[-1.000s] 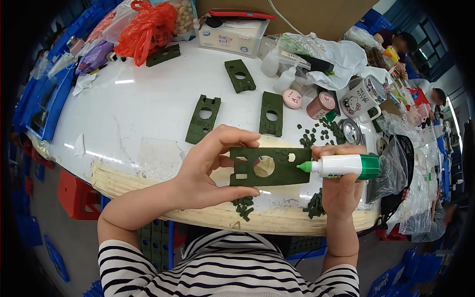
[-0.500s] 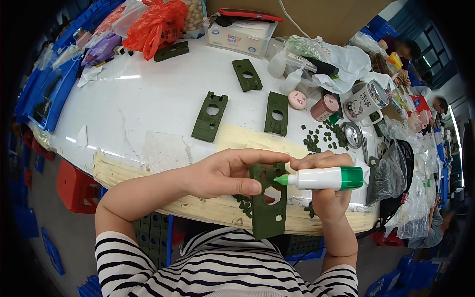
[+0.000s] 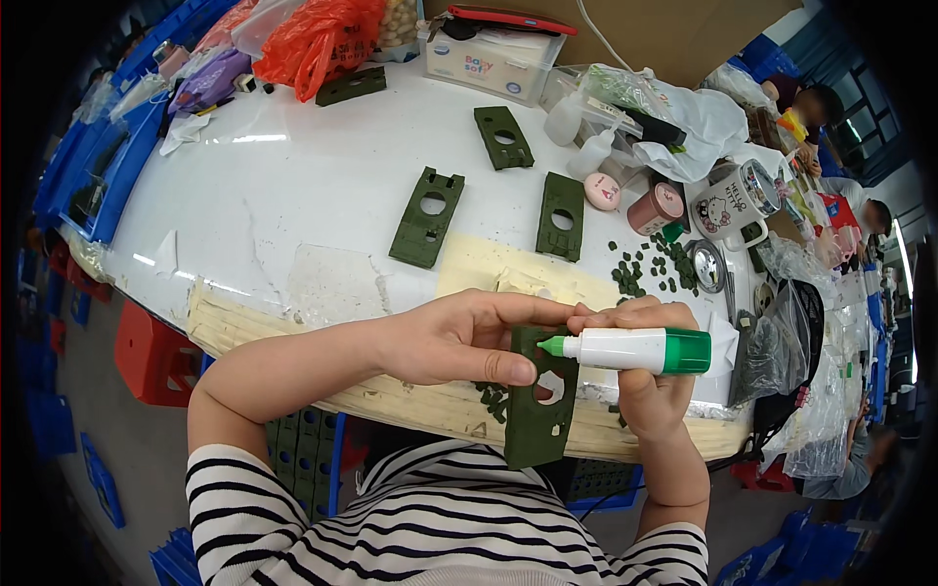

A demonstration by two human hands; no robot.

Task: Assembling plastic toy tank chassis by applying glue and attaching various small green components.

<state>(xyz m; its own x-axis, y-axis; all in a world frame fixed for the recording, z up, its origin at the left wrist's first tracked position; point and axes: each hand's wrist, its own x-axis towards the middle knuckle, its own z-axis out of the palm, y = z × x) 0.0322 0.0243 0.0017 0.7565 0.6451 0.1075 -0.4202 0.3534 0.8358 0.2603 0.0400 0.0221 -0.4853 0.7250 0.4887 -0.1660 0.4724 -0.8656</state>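
Note:
My left hand [image 3: 469, 337] is closed on the upper end of a dark green plastic model hull [image 3: 532, 430], thumb on the near face. The part hangs over the table's front edge and has a large round hole. My right hand [image 3: 655, 391] grips a white glue bottle [image 3: 625, 350] with a green base and green nozzle, held almost level. Its tip points left at the hull's upper end, beside my left thumb; whether it touches cannot be told. Similar green hulls [image 3: 427, 217] [image 3: 561, 217] [image 3: 503, 137] lie farther back on the white table.
Small green pieces [image 3: 674, 264] are scattered to the right, near a round metal tin [image 3: 705, 266], a pink jar [image 3: 655, 208] and a white mug [image 3: 728, 207]. A clear plastic box [image 3: 489, 63] and a red bag [image 3: 318, 44] stand at the back. A red stool [image 3: 151, 356] is lower left.
The bottle tip has shifted slightly up and left along the hull's upper end. The hull has moved a little to the right; both hands keep their holds. The view has shifted slightly.

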